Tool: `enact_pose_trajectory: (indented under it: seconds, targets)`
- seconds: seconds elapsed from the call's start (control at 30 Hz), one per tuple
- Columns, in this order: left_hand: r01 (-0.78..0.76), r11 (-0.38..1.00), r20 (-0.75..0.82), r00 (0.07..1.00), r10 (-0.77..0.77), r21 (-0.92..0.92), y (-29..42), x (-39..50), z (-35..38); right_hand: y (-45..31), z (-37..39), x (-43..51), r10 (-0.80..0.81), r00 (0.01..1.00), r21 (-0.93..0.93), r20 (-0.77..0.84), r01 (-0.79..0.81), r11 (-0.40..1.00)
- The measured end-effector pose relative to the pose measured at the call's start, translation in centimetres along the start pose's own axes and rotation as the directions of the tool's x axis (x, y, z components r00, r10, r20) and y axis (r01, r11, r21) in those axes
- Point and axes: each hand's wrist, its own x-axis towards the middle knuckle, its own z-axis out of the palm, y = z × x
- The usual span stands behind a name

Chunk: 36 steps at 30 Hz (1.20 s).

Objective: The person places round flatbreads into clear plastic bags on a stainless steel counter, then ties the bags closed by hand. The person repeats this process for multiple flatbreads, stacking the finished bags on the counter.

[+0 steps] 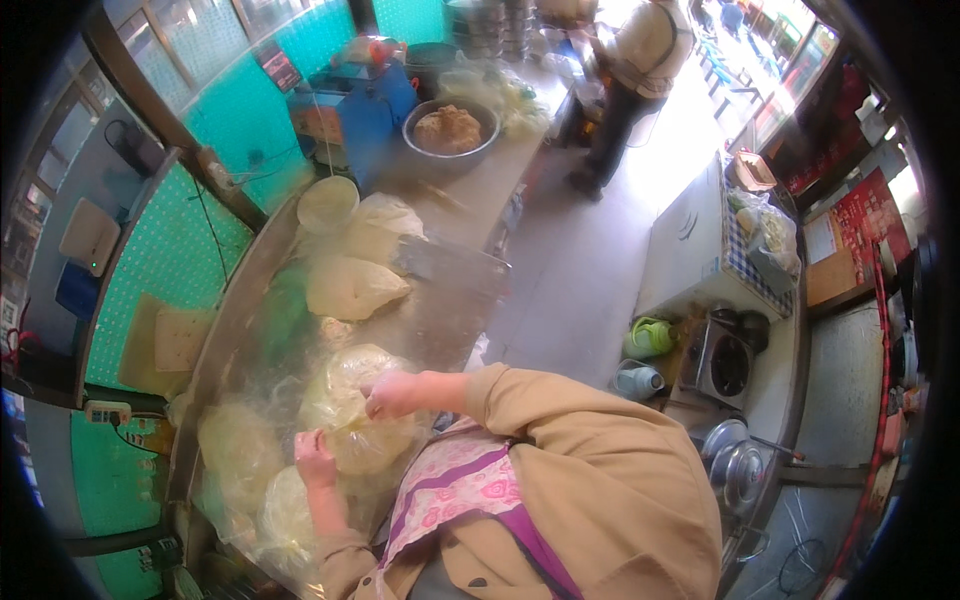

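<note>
Both of my hands are at a clear plastic sheet or bag over pale dough [349, 375] on the worktop. My right hand [388, 395] lies over the dough with its fingers curled at the plastic; its grip is blurred. To the left and nearer me, my left hand [315, 456] is raised beside the plastic, fingers bent, and whether it pinches the film cannot be told. More plastic-covered pale lumps [240, 450] lie at the left. Beyond my hands sit a bare dough lump [352, 287] and a second one [384, 229], with a wide metal blade [457, 264] beside them.
A metal bowl [491, 142] holding a brownish mass stands farther along the worktop [450, 315]. Near it are a thin stick [444, 196] and a blue machine [375, 112]. A person [637, 75] stands in the aisle. A white chest freezer [682, 232] is across the aisle.
</note>
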Motion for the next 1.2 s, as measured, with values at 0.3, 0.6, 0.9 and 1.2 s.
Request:
enact_pose_trajectory:
  seconds: [0.3,0.6,0.9,1.2]
  targets:
    - [0.543,0.731,-0.144,0.832,-0.537,0.413,-5.7,-4.4,-8.5,4.1,2.2,-1.0,0.135,0.974,0.106,-0.181,-0.118,0.987]
    - [0.713,0.396,-0.177,0.583,-0.793,0.579,-4.5,-13.8,-7.9,0.4,0.4,1.1,0.216,0.950,0.107,-0.227,-0.196,0.975]
    - [0.812,0.579,-0.371,0.563,-0.739,0.079,-9.6,-13.3,-12.5,2.6,0.2,-0.2,0.453,0.852,0.302,-0.261,-0.373,0.877]
    - [0.860,0.403,-0.214,0.477,-0.852,0.313,-21.0,-13.0,-15.9,-5.4,1.3,14.1,0.337,0.900,0.117,-0.275,-0.317,0.941]
